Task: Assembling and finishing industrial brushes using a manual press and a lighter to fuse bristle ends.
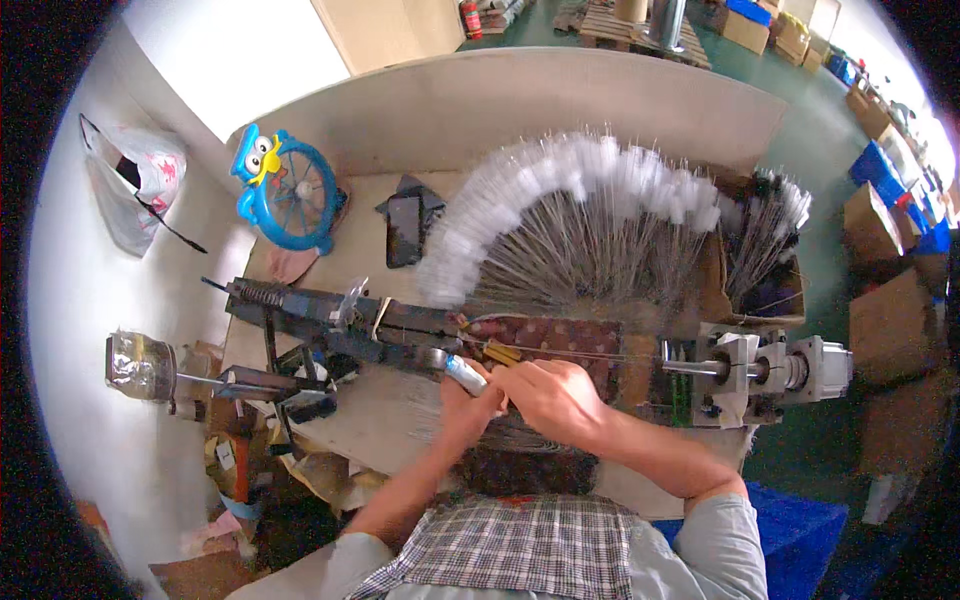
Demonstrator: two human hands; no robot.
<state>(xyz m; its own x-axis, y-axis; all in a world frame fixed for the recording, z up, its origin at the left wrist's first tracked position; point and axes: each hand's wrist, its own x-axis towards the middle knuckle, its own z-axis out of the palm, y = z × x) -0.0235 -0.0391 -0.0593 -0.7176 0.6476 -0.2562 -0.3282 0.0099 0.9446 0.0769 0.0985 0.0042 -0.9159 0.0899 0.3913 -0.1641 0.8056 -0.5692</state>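
Note:
My left hand is closed around a small white and blue tube-shaped thing, just below the dark metal machine arm. My right hand meets it from the right, its fingers bent and pressed together; what they hold is hidden. Just above the right fingers is a yellow piece. Thin straight wires run from there to the spindle on the right. Beyond my hands, white-bristled wire brushes lie fanned out, their stems pointing toward me.
A motor unit stands at the right table end. Behind it, a cardboard box holds dark-tipped brushes. A blue toy-shaped fan and a phone are at the back left. A wrapped cylinder juts out at the left.

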